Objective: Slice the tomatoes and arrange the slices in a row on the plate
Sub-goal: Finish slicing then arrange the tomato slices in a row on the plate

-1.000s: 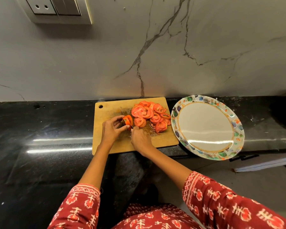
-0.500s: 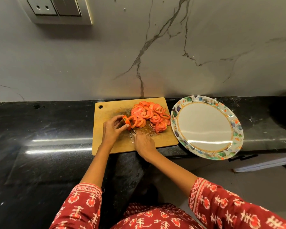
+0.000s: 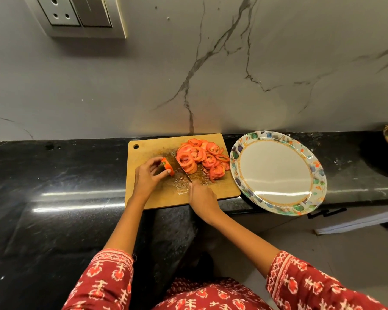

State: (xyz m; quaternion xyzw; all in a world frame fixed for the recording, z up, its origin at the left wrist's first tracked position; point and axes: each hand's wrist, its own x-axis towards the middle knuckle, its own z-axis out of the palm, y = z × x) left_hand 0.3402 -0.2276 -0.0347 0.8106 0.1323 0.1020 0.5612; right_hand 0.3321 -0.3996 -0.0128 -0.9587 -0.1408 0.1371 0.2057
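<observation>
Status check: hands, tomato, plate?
Left hand pinches tomato end piece; right hand grips knife. Slices piled on cutting board. Plate bare, nothing blocking.

A switch panel (image 3: 81, 15) is set in the veined marble wall (image 3: 233, 74).

Both arms reach over the cutting board (image 3: 152, 198): left hand (image 3: 147, 175) pinches a tomato end (image 3: 168, 166), right hand (image 3: 202, 198) grips the knife (image 3: 181, 167).
</observation>
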